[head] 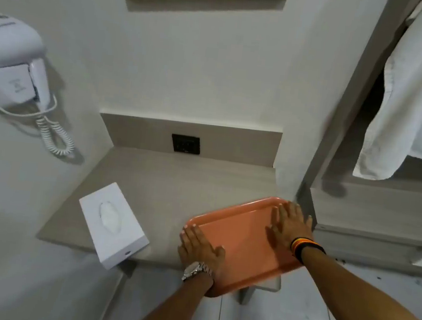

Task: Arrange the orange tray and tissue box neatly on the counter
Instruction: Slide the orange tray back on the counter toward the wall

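Note:
An orange tray [243,238] lies askew at the counter's front right, its near corner hanging over the edge. My left hand [199,246] rests flat on the tray's left rim, fingers together, a metal watch on the wrist. My right hand [289,224] lies flat with spread fingers on the tray's far right part, striped bands on the wrist. A white tissue box [113,225] sits turned at an angle at the counter's front left, a corner past the edge, apart from both hands.
The beige counter [176,179] has a low backsplash with a dark wall socket [185,144]. A white wall hairdryer [12,60] with a coiled cord hangs at left. A vertical panel [337,136] and a lower shelf with hanging white cloth [419,98] bound the right.

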`<state>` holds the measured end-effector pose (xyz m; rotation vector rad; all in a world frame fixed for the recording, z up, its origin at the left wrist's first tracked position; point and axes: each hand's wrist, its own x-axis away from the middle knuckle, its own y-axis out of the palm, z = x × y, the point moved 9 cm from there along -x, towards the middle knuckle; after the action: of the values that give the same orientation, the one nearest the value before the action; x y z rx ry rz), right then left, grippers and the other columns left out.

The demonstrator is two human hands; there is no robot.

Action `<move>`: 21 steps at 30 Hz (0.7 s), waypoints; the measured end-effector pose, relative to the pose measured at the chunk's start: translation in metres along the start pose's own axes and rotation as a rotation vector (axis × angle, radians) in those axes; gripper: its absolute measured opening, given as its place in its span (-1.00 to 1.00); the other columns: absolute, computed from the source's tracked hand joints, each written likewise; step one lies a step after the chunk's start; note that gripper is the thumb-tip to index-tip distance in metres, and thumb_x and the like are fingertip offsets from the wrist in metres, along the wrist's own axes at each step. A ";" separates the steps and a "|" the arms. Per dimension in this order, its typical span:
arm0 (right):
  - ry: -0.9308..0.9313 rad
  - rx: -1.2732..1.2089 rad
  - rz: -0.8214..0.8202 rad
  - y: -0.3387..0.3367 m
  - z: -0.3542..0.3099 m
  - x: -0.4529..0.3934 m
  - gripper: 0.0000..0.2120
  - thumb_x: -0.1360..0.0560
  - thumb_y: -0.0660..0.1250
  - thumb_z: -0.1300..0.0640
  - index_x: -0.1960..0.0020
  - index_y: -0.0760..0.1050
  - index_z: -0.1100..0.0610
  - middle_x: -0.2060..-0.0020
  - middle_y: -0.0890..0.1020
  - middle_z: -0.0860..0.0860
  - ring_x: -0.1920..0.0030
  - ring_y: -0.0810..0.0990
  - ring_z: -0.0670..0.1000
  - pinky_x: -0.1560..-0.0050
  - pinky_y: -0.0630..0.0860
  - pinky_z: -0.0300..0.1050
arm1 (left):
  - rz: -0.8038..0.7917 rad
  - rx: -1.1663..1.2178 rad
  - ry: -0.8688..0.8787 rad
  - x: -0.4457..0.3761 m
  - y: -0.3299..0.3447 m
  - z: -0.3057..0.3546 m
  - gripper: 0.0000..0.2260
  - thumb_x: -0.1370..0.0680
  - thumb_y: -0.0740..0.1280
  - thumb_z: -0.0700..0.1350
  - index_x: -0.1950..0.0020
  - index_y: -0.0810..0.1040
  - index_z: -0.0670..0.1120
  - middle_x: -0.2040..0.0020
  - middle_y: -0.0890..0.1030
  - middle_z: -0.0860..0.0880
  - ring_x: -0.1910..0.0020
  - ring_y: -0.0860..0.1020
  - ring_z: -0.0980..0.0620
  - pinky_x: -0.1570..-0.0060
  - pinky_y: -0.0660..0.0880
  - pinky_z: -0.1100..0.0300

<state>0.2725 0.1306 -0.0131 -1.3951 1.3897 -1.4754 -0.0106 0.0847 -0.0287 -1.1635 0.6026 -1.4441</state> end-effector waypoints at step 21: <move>0.173 -0.701 0.053 -0.012 -0.004 -0.016 -0.39 -0.52 0.36 -0.11 -0.46 0.26 0.08 -0.28 0.52 0.18 -0.20 0.56 0.29 -0.23 0.53 0.31 | 0.138 0.448 -0.242 -0.082 -0.100 -0.026 -0.25 -0.54 0.33 0.02 -0.63 0.06 -0.14 -0.39 0.52 -0.24 -0.34 0.51 -0.30 -0.30 0.46 -0.08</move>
<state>0.2740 0.1495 -0.0055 -1.6354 2.1704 -1.1318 -0.0871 0.1791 0.0225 -0.9021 0.1715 -1.2167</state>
